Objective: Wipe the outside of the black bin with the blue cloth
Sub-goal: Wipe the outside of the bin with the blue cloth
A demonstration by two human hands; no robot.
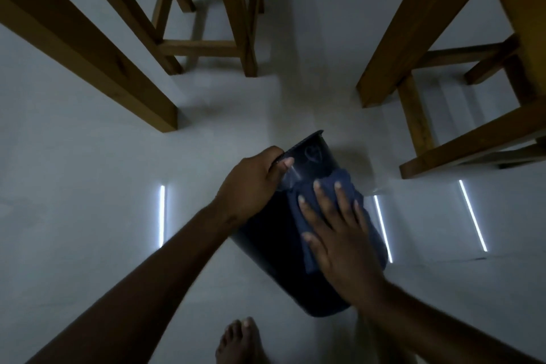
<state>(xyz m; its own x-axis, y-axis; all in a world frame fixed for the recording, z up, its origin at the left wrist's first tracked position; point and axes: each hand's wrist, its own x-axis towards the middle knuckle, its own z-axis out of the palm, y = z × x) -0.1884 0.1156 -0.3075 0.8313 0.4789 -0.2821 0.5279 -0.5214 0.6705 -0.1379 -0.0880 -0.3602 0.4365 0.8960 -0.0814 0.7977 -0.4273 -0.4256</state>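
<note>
The left hand [251,183] holds the tilted bin [271,245] in a closed grip at its rim; the right hand [339,233], fingers spread, presses the cloth [304,210] flat on its side.

Pale glossy floor [88,186] under wooden stool legs [206,47] and a bare foot [240,340].

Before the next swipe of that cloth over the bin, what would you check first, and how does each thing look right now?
1. Left hand steadies the black bin at its rim: ok.
2. Right hand lies flat on the blue cloth: ok.
3. Cloth lies on the bin's outside wall: ok.
4. Bin tilted to expose its side: ok.
5. Far side already wiped: cannot tell.
6. Bare foot clear of the bin: ok.
</note>
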